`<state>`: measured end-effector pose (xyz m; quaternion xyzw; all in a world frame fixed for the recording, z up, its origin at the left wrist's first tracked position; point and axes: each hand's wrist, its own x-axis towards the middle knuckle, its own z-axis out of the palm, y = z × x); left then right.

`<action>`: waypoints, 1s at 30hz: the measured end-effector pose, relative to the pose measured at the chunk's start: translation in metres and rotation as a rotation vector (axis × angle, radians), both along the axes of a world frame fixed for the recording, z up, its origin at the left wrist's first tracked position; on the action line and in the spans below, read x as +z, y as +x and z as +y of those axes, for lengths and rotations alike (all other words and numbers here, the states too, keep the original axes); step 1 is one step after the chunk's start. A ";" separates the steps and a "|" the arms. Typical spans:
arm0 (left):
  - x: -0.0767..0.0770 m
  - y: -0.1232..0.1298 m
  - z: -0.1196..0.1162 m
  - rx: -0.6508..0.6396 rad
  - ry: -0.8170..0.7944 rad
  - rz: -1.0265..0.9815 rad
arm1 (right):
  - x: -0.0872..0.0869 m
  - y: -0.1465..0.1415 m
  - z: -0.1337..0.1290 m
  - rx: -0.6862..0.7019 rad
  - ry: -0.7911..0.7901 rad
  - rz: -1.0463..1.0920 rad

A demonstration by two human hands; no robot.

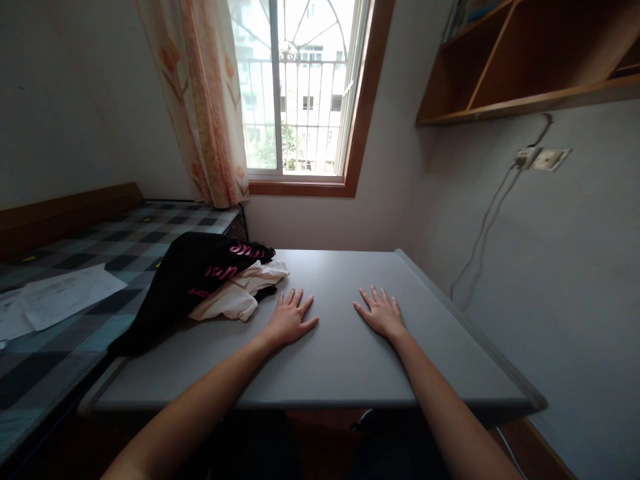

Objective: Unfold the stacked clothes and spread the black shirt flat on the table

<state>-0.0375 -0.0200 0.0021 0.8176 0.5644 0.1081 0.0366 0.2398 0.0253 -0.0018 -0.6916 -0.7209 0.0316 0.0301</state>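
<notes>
My left hand (291, 319) lies flat on the grey table (345, 373), fingers spread, holding nothing. Palm down on the same tabletop, my right hand (381, 315) is also open, a short way to the right. Just left of my left hand is a heap of cloth: a black garment (173, 287) with pink lettering, and a cream-coloured cloth (235, 295) partly under it. The black garment hangs over the table's left edge toward the bed. Folds hide the full shape of both pieces.
A bed with a checked cover (50, 363) adjoins the table on the left, with paper sheets (65, 297) on it. Behind are a curtain (205, 100) and a window (305, 93). At right, a wooden shelf (505, 100) hangs above a wall socket (549, 159) and dangling cable (484, 230).
</notes>
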 end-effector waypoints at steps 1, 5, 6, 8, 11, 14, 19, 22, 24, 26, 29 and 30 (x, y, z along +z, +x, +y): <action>0.000 0.000 0.000 0.000 -0.001 0.004 | 0.000 0.000 0.000 0.000 0.003 0.004; 0.001 0.000 0.000 0.006 -0.004 0.010 | 0.000 0.000 0.000 0.002 0.005 0.016; 0.001 0.000 0.000 0.007 -0.004 0.009 | 0.000 0.000 0.000 0.002 0.006 0.016; 0.001 0.000 0.000 0.007 -0.006 0.004 | 0.000 0.000 0.000 0.000 0.008 0.014; 0.002 0.000 -0.001 0.006 -0.010 -0.004 | 0.001 -0.001 -0.001 0.000 0.011 0.013; 0.003 0.000 -0.001 0.002 -0.010 -0.009 | 0.001 -0.001 -0.001 -0.001 0.019 0.017; 0.003 0.001 -0.001 0.005 -0.018 0.001 | 0.002 0.000 -0.002 -0.003 0.024 0.037; 0.002 0.000 -0.001 0.003 -0.009 0.002 | 0.001 0.001 -0.002 0.003 0.039 0.055; 0.001 0.000 0.000 0.002 -0.005 0.005 | 0.000 0.003 -0.002 0.016 0.055 0.076; 0.000 -0.001 0.000 0.002 -0.006 0.005 | -0.001 0.005 -0.002 0.028 0.118 0.140; 0.000 -0.001 0.001 0.000 -0.008 0.003 | -0.002 0.012 0.000 -0.018 0.373 0.352; 0.000 -0.001 0.001 0.000 -0.007 0.005 | -0.002 0.015 0.001 -0.053 0.467 0.440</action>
